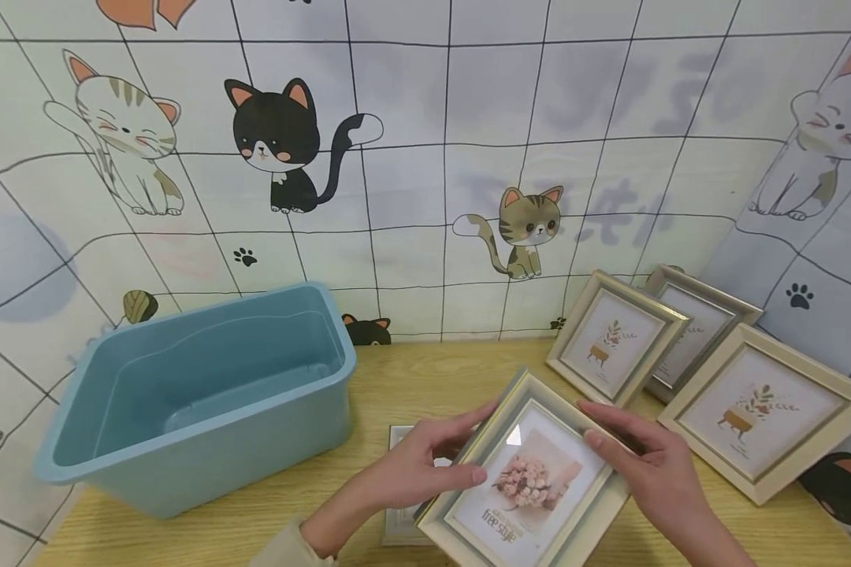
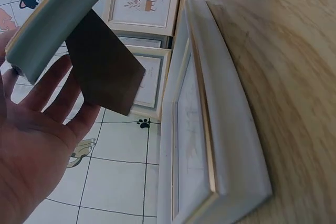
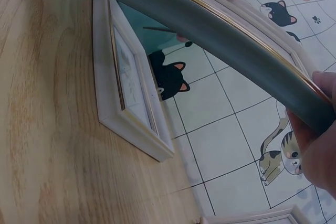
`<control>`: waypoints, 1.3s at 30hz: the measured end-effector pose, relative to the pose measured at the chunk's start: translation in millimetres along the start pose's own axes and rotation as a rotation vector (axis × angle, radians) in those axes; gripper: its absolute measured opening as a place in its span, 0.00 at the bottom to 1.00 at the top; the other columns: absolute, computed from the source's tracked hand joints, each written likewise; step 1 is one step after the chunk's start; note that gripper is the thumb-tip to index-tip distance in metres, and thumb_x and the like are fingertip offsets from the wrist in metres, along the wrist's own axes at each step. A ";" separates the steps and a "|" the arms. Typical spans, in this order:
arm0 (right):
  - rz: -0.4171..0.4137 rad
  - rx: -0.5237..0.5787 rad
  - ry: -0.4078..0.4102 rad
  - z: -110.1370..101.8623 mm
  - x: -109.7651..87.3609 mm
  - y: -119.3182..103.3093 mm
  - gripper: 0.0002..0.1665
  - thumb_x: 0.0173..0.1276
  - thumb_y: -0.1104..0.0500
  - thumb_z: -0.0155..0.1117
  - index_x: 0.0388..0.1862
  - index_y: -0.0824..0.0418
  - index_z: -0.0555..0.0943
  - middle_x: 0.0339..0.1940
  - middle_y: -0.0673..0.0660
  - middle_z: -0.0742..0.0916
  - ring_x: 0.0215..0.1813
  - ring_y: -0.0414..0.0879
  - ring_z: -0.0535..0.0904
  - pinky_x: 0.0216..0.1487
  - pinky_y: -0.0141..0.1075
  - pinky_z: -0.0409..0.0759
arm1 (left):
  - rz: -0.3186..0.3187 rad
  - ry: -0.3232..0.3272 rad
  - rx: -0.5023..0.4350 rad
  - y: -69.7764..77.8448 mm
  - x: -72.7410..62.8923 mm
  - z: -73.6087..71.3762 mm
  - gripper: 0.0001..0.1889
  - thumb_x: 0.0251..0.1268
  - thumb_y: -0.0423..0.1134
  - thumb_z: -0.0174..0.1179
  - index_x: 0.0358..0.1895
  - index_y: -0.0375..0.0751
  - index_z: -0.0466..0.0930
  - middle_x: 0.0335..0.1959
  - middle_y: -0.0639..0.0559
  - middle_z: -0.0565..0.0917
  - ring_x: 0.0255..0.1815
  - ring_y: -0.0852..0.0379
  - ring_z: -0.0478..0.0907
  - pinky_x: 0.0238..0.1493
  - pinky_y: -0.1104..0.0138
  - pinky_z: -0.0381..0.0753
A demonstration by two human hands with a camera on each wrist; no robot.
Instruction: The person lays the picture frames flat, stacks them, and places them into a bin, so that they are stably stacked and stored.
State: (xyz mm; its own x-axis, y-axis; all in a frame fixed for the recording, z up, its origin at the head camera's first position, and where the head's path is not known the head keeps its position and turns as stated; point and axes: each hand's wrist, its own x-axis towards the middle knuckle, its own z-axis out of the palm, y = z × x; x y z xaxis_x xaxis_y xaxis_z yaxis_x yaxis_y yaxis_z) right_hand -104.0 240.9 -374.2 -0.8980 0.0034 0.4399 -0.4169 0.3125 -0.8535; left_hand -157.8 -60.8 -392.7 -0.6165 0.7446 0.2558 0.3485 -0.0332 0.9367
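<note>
Both hands hold a picture frame [image 1: 528, 480] with a cream border, gold edging and a pink flower print, tilted above the table. My left hand [image 1: 421, 465] grips its left side, thumb on the front border. On the opposite side my right hand [image 1: 645, 465] grips the upper right edge, thumb over the front. In the left wrist view, a dark stand flap [image 2: 105, 66] sticks out from the back of the held frame, beside the left fingers. Beneath it a white frame [image 1: 400, 528] lies face up on the table, partly hidden by the held frame and left hand.
A blue plastic tub [image 1: 213, 449] stands at the left. To the right, three frames with plant prints stand leaning: a gold-edged one [image 1: 574, 331], a silver-grey one [image 1: 741, 303] and a cream one [image 1: 709, 409]. A cat-patterned wall covering [image 1: 411, 189] rises behind the wooden table [image 1: 425, 358].
</note>
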 end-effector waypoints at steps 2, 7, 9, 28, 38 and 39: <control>0.020 -0.029 0.012 -0.9 -0.7 2.8 0.21 0.69 0.75 0.65 0.60 0.66 0.84 0.57 0.41 0.87 0.60 0.28 0.79 0.53 0.21 0.75 | -0.011 0.003 0.019 -0.9 -2.9 0.1 0.37 0.74 0.36 0.62 0.82 0.57 0.58 0.65 0.48 0.80 0.55 0.58 0.81 0.53 0.63 0.82; 0.084 -0.050 0.032 -2.3 -0.8 7.9 0.21 0.72 0.71 0.65 0.63 0.66 0.82 0.58 0.39 0.87 0.61 0.26 0.77 0.54 0.19 0.74 | -0.042 0.016 0.047 -2.7 -9.6 -0.8 0.39 0.72 0.35 0.64 0.82 0.58 0.59 0.69 0.49 0.77 0.54 0.59 0.80 0.53 0.64 0.81; 0.103 -0.038 0.036 -1.4 0.2 8.7 0.21 0.73 0.69 0.65 0.64 0.66 0.81 0.58 0.39 0.86 0.61 0.27 0.76 0.54 0.20 0.74 | -0.046 0.030 0.068 -3.5 -11.5 -2.2 0.39 0.71 0.35 0.64 0.81 0.59 0.60 0.70 0.52 0.75 0.54 0.59 0.79 0.54 0.64 0.80; 0.272 0.234 0.225 31.0 -1.7 17.1 0.21 0.73 0.67 0.67 0.64 0.63 0.83 0.49 0.40 0.89 0.43 0.35 0.85 0.39 0.29 0.83 | -0.037 0.390 -0.128 -19.8 -23.2 -13.3 0.21 0.72 0.27 0.61 0.66 0.26 0.76 0.62 0.30 0.79 0.50 0.56 0.83 0.46 0.61 0.85; 0.258 0.137 0.136 45.5 -8.0 22.4 0.25 0.72 0.68 0.67 0.67 0.63 0.80 0.52 0.36 0.87 0.46 0.34 0.85 0.38 0.32 0.85 | -0.086 0.618 -0.053 -19.1 -27.3 -22.7 0.17 0.67 0.28 0.66 0.57 0.27 0.84 0.41 0.37 0.88 0.27 0.64 0.78 0.31 0.72 0.78; 0.257 0.128 0.119 46.3 -9.1 23.1 0.25 0.72 0.68 0.67 0.67 0.64 0.80 0.51 0.36 0.87 0.45 0.35 0.86 0.36 0.33 0.85 | -0.117 0.647 -0.049 -18.6 -26.8 -24.1 0.16 0.67 0.30 0.67 0.56 0.30 0.85 0.37 0.41 0.88 0.26 0.64 0.78 0.30 0.72 0.78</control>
State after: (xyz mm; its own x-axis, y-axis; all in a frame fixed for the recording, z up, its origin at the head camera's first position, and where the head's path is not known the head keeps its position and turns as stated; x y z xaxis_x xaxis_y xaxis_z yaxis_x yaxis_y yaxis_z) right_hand -111.9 204.2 -410.9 -0.9569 0.1803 0.2277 -0.1990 0.1643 -0.9661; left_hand -164.7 -96.2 -411.2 -0.9538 0.1946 0.2291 0.2301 -0.0178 0.9730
